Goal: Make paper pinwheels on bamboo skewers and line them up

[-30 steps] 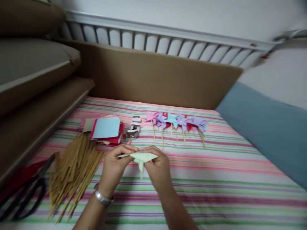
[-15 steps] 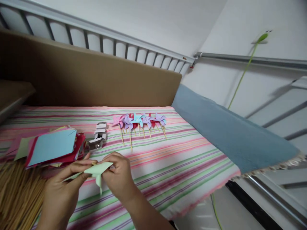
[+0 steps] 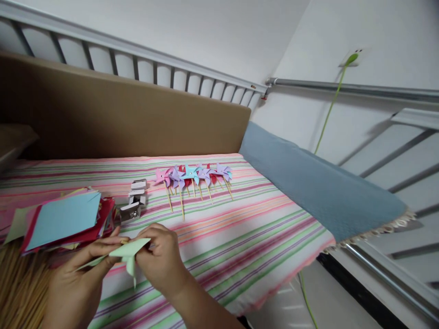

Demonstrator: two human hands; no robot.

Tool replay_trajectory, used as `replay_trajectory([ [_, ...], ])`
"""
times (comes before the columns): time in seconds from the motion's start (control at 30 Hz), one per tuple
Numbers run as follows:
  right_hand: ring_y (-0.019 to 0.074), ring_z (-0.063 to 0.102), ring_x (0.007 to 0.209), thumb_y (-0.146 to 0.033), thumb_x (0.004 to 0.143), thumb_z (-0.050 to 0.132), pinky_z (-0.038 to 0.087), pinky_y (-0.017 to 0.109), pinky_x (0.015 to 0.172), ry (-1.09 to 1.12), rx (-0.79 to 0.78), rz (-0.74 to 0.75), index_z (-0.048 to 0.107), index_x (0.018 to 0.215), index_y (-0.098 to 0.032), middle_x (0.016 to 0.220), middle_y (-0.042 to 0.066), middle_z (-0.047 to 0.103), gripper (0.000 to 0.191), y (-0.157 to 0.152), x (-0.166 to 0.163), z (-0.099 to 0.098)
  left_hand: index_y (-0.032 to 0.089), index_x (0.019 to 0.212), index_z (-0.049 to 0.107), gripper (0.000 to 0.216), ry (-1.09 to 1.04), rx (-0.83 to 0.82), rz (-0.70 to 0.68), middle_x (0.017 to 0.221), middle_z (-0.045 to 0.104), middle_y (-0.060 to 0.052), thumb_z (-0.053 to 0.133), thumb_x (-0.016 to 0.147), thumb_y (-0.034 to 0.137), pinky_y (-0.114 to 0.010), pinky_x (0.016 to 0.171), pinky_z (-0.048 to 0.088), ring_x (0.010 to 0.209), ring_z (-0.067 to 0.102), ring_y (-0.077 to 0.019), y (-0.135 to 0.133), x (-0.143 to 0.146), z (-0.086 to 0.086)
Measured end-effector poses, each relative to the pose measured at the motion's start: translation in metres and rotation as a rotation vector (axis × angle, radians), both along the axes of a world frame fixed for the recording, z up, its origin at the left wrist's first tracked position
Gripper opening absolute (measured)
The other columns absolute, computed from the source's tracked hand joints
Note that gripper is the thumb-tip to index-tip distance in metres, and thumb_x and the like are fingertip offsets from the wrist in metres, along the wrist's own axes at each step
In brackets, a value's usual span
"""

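Both hands pinch a folded pale green paper piece [image 3: 128,252] above the striped bed sheet [image 3: 240,228]. My left hand [image 3: 80,281] grips its left side, my right hand [image 3: 159,260] its right side, fingers closed on the paper. One point of the paper hangs down between the hands. Just beyond them lies a small metal stapler [image 3: 132,209], and a stack of coloured paper squares [image 3: 61,219] sits to the left.
A row of several finished paper pinwheels [image 3: 194,176] on sticks lies further back. A heap of wooden sticks [image 3: 18,288] is at the lower left. A brown board [image 3: 120,114] stands behind, a blue cloth [image 3: 318,187] lies to the right, and the bed edge [image 3: 302,269] drops off at the right.
The view swung to the right, so hands, paper stack and sticks now sit at the lower left. Both hands keep hold of the green paper, working its fold.
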State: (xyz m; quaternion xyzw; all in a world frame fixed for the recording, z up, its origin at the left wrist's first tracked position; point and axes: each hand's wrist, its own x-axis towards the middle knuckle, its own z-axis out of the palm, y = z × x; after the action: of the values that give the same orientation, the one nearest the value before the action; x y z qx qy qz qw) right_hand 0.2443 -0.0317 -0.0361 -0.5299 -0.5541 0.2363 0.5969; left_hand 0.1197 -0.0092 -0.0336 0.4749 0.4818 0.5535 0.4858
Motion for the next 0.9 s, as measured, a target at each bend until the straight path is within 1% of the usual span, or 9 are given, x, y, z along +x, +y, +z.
replay_trajectory([
  [0.13, 0.0122, 0.058, 0.064, -0.008, 0.067, 0.056, 0.047, 0.02, 0.062, -0.074, -0.03, 0.047, 0.069, 0.069, -0.02, 0.065, -0.001, 0.063, 0.018, 0.0, 0.0, 0.003, 0.023, 0.051, 0.066, 0.016, -0.106, -0.035, -0.049, 0.071, 0.071, 0.002, 0.08, 0.048, 0.029, -0.04, 0.09, 0.046, 0.083, 0.064, -0.0235, 0.009, -0.004, -0.006],
  [0.23, 0.0123, 0.062, 0.07, -0.007, 0.069, 0.055, 0.049, 0.021, 0.065, -0.057, -0.109, 0.168, 0.071, 0.084, -0.021, 0.076, 0.0, 0.068, 0.026, -0.009, 0.005, 0.005, 0.019, 0.058, 0.064, 0.021, -0.212, -0.077, -0.045, 0.066, 0.067, 0.002, 0.081, 0.045, 0.022, -0.03, 0.071, 0.051, 0.07, 0.062, -0.0174, 0.015, -0.009, -0.011],
  [0.3, 0.0131, 0.065, 0.071, -0.01, 0.072, 0.055, 0.05, 0.022, 0.065, 0.01, -0.19, 0.21, 0.07, 0.091, -0.019, 0.081, 0.002, 0.071, 0.026, -0.02, 0.011, 0.003, 0.017, 0.066, 0.064, 0.027, -0.274, -0.093, -0.058, 0.063, 0.065, 0.003, 0.082, 0.046, 0.019, -0.024, 0.061, 0.048, 0.061, 0.058, -0.0131, 0.015, -0.012, -0.01],
  [0.37, 0.0143, 0.065, 0.071, -0.015, 0.072, 0.059, 0.05, 0.024, 0.066, 0.023, -0.26, 0.199, 0.07, 0.089, -0.017, 0.081, 0.003, 0.071, 0.021, -0.032, 0.018, 0.0, 0.016, 0.076, 0.063, 0.032, -0.362, -0.115, -0.125, 0.069, 0.067, 0.001, 0.081, 0.049, 0.017, -0.023, 0.061, 0.047, 0.063, 0.059, -0.012, 0.012, -0.014, -0.005],
  [0.47, 0.0136, 0.062, 0.059, -0.02, 0.072, 0.06, 0.049, 0.024, 0.057, -0.018, -0.338, 0.123, 0.07, 0.082, -0.018, 0.067, 0.001, 0.068, 0.014, -0.049, 0.028, -0.006, 0.015, 0.088, 0.063, 0.04, -0.43, -0.169, -0.158, 0.073, 0.068, 0.0, 0.08, 0.052, 0.018, -0.024, 0.062, 0.047, 0.064, 0.061, -0.0125, 0.006, -0.015, 0.002],
  [0.53, 0.0131, 0.059, 0.055, -0.02, 0.072, 0.06, 0.047, 0.023, 0.053, -0.082, -0.335, 0.079, 0.07, 0.078, -0.018, 0.062, 0.0, 0.066, 0.012, -0.058, 0.033, -0.009, 0.014, 0.088, 0.062, 0.042, -0.438, -0.191, -0.172, 0.075, 0.069, -0.002, 0.081, 0.051, 0.018, -0.025, 0.063, 0.047, 0.066, 0.062, -0.0138, 0.002, -0.016, 0.005],
  [0.7, 0.0123, 0.056, 0.057, -0.018, 0.071, 0.06, 0.045, 0.024, 0.057, -0.319, -0.264, -0.016, 0.069, 0.066, -0.02, 0.063, 0.0, 0.06, 0.01, -0.067, 0.033, -0.006, 0.014, 0.087, 0.062, 0.043, -0.446, -0.202, -0.198, 0.074, 0.069, -0.001, 0.082, 0.049, 0.019, -0.025, 0.063, 0.046, 0.066, 0.063, -0.0142, -0.004, -0.018, 0.006],
  [0.8, 0.0112, 0.054, 0.057, -0.014, 0.069, 0.061, 0.043, 0.022, 0.056, -0.344, -0.283, -0.044, 0.068, 0.062, -0.02, 0.062, -0.002, 0.057, 0.011, -0.069, 0.029, -0.006, 0.013, 0.091, 0.062, 0.048, -0.399, -0.221, -0.199, 0.074, 0.07, -0.002, 0.083, 0.049, 0.02, -0.024, 0.061, 0.046, 0.063, 0.063, -0.0142, -0.005, -0.016, 0.006],
  [0.9, 0.0101, 0.053, 0.056, -0.012, 0.067, 0.062, 0.041, 0.021, 0.054, -0.31, -0.282, -0.078, 0.068, 0.06, -0.019, 0.061, -0.002, 0.055, 0.012, -0.069, 0.03, -0.013, 0.014, 0.101, 0.061, 0.055, -0.34, -0.237, -0.23, 0.078, 0.071, -0.004, 0.082, 0.052, 0.022, -0.025, 0.062, 0.047, 0.065, 0.064, -0.015, -0.004, -0.011, 0.007],
])
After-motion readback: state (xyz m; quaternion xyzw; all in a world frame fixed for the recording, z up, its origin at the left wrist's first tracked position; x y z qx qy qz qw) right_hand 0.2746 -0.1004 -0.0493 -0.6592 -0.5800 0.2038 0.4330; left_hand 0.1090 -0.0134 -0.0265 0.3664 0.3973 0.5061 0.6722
